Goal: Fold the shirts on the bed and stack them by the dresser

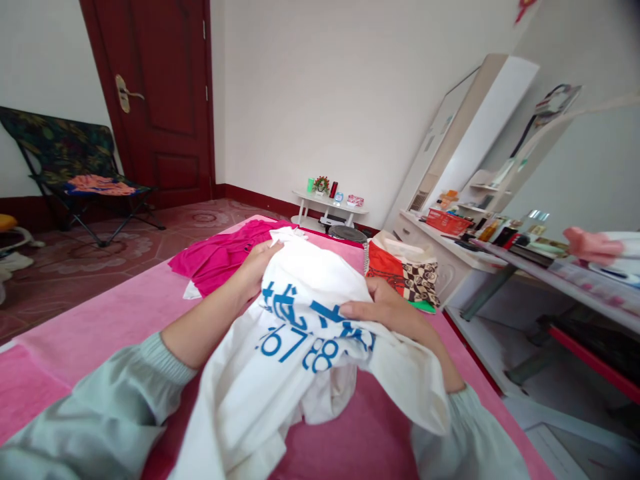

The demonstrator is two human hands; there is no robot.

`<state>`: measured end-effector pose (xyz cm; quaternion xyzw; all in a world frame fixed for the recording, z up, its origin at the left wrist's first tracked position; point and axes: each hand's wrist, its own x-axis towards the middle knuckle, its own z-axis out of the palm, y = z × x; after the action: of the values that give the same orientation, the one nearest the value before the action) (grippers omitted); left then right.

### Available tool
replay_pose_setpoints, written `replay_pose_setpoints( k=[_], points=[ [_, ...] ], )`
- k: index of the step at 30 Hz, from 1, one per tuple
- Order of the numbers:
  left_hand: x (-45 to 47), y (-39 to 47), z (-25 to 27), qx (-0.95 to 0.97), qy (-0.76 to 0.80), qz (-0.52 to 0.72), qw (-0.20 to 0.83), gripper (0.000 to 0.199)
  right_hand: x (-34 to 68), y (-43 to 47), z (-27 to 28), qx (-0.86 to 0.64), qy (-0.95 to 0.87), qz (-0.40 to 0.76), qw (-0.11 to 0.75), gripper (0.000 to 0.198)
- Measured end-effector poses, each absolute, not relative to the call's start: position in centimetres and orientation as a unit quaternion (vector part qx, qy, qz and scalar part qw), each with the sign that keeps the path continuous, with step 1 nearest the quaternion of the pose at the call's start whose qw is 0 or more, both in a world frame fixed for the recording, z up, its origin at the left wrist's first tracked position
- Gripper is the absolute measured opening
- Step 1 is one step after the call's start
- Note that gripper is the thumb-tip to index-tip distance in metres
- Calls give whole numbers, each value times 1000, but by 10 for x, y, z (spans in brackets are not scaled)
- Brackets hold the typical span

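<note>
A white shirt [280, 383] with blue characters and numbers is held up over the pink bed cover [115, 320], its sleeves hanging toward me. My left hand [261, 267] grips its left edge near the far end, fingers partly hidden by the cloth. On the opposite edge, my right hand [383, 308] is closed on the fabric, the thumb lying on top beside the blue print. A magenta garment [215, 257] lies just beyond my left hand. Past my right hand sits a pile of orange, white and brown-patterned clothing [395, 263].
At the far wall stands a low white table [325, 202] with a small potted plant. A folding chair [65, 160] holding an orange cloth is by the dark red door [155, 100]. Along the right, a dressing table [450, 243] carries a red basket [447, 222] and several bottles.
</note>
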<state>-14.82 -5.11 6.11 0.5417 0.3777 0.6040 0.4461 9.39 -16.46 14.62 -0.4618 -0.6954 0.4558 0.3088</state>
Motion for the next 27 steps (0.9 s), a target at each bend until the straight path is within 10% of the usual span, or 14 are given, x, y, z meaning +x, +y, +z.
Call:
replay_pose_setpoints(
  k=[8, 18, 22, 27],
  points=[
    [-167, -62, 99, 512, 330, 739, 289, 34, 127, -133, 142, -517, -616, -70, 591, 12],
    [-174, -89, 76, 770, 440, 306, 347, 44, 145, -112, 82, -587, -775, 212, 100, 119],
    [-189, -107, 60, 833, 460, 164, 261, 70, 125, -116, 74, -525, -829, 185, 61, 86],
    [-191, -117, 51, 804, 572, 90, 136, 57, 109, -125, 72, -570, -812, 115, 44, 38]
  ],
)
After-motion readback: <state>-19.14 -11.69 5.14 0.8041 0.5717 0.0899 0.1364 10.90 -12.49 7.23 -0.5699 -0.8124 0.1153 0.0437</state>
